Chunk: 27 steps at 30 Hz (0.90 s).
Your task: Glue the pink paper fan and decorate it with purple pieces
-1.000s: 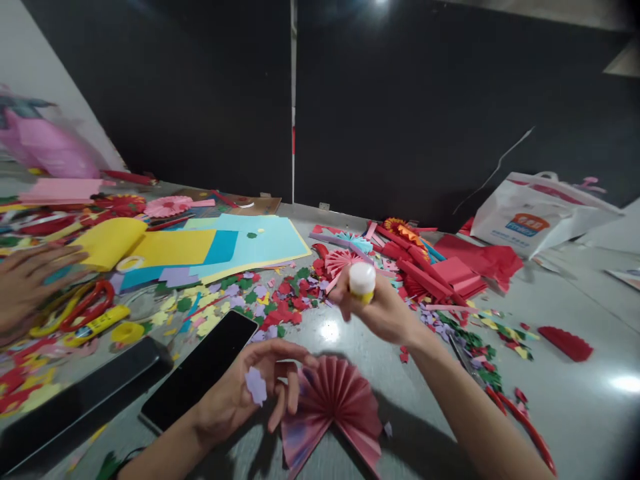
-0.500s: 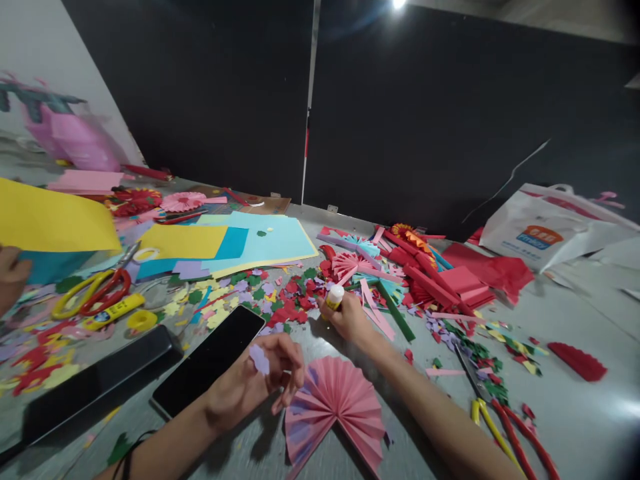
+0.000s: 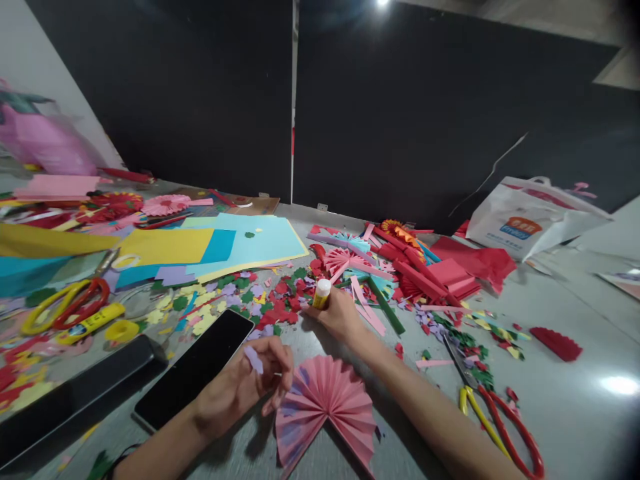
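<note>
I see the right hand (image 3: 343, 315) reaching forward and resting on the worktop (image 3: 575, 413), its fingers (image 3: 331, 308) closed round a glue stick (image 3: 322, 291) that stands cap-up among paper scraps. The left hand (image 3: 245, 390) is curled inward just left of a pink paper fan (image 3: 327, 410), with a small lilac paper cutout (image 3: 253, 360) held at the tips of thumb and forefinger. Most of the glue stick's body is hidden inside the grip, the exact pinch on the cutout is hard to make out, and both forearms are cut off at the bottom edge.

Glue stick (image 3: 322, 292) body hidden in right hand (image 3: 339, 315), pink shape (image 3: 40, 143) blurred
</note>
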Available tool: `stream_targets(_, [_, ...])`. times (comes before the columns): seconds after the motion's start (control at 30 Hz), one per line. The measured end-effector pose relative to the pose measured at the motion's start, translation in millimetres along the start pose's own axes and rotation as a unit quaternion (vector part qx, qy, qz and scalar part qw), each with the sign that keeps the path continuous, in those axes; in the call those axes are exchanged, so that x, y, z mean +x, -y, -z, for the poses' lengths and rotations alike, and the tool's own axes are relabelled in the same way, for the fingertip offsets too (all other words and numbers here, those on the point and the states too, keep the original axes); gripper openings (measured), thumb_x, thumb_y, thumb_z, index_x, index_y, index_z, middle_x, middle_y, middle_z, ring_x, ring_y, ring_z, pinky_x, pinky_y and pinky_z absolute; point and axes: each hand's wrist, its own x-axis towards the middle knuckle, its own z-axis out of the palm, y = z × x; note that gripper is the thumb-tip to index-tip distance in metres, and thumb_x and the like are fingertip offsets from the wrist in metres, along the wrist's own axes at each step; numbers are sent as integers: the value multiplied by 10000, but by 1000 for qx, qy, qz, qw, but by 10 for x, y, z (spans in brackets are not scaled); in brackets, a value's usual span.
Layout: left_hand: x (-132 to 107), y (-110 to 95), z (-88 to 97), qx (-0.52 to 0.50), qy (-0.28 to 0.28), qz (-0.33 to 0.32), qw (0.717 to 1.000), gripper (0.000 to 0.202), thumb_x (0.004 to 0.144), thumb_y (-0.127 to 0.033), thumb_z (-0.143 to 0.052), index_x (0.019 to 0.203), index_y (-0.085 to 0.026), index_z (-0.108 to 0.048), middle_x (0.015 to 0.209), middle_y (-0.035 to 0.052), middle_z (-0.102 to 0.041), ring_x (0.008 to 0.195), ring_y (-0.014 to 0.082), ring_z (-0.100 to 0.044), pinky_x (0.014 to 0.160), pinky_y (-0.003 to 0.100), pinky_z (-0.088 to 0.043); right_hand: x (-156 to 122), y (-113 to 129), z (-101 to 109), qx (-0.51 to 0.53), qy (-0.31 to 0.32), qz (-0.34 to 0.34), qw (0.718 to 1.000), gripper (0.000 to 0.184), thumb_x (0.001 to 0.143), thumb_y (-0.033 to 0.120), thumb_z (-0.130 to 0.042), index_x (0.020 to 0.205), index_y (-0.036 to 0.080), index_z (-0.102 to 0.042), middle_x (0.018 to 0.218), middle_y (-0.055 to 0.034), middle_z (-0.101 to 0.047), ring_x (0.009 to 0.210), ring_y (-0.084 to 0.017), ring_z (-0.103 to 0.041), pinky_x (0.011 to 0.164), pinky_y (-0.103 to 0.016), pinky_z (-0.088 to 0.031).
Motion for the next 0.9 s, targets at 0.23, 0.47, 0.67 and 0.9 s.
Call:
stream_targets(0.23, [10,42,22,-7,10,-11,1000,509,899,-640,-608,1006,-148,-681,806,33,-638,565,98,-524,462,179,-404,-75,136,706,-40,158,24,986,136,748,178,-810,823,157,-699,766,-43,-697,667,-180,-615,586,-283,-386])
stream_targets(0.47, [7,60,73,-50,20,2,999,571,856,-670,-655,629,-178,-473,517,-81,-353,420,53,-277,431,194,-271,-808,772,1607,94,62,212,971,258,1032,217,-500,775,225,-529,618,61,-495,509,-90,-439,498,-260,-317])
stream_targets(0.67, [-6,86,173,-77,65,16,995,757,764,-781,-660,486,-211,-245,408,-114,-169,368,41,-93,400,235,-108,-1101,970,1614,97,-277,271,917,435,918,79,-522,601,203,-251,552,50,-171,456,-96,-176,491,-358,-131])
stream_targets(0.9, [1,90,232,-80,83,18,993,754,732,-801,-668,498,-216,-254,402,-111,-170,358,52,-113,396,251,-123,-690,726,1499,105,-294,359,880,515,781,-11,-617,615,200,-178,597,64,-169,471,-68,-187,464,-292,-129])
